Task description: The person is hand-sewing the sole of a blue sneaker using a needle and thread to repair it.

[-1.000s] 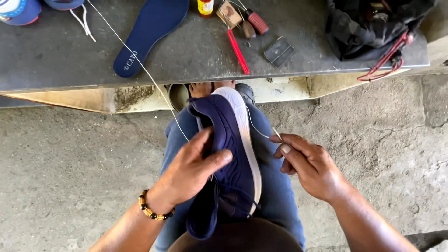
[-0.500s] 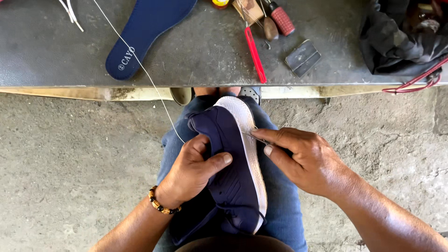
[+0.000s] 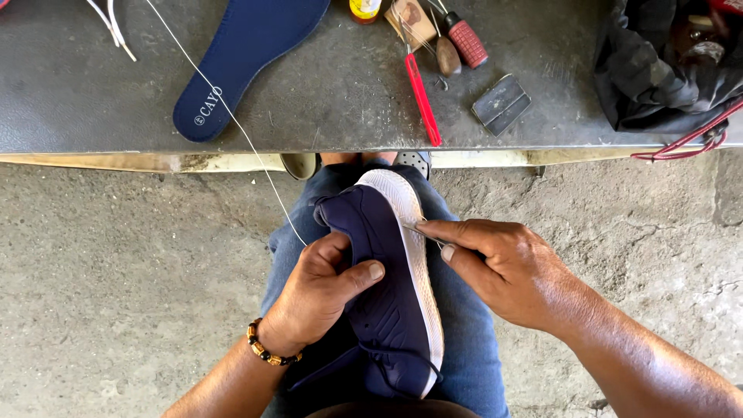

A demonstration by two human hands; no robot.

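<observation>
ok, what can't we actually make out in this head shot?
- Tool tip in right hand: fingers hide it at the shoe sole.
- Thread: upper end cut off by top edge.
- Black bag: cut off at top right corner.
- Shoe's heel: hidden at bottom edge.
- Left hand: fingers behind shoe.

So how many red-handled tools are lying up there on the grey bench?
2. A slim red-handled tool lies near the grey bench front edge, above the navy shoe. A ribbed red-handled tool lies at the top, right of it. The dark bag may hide more.
</observation>
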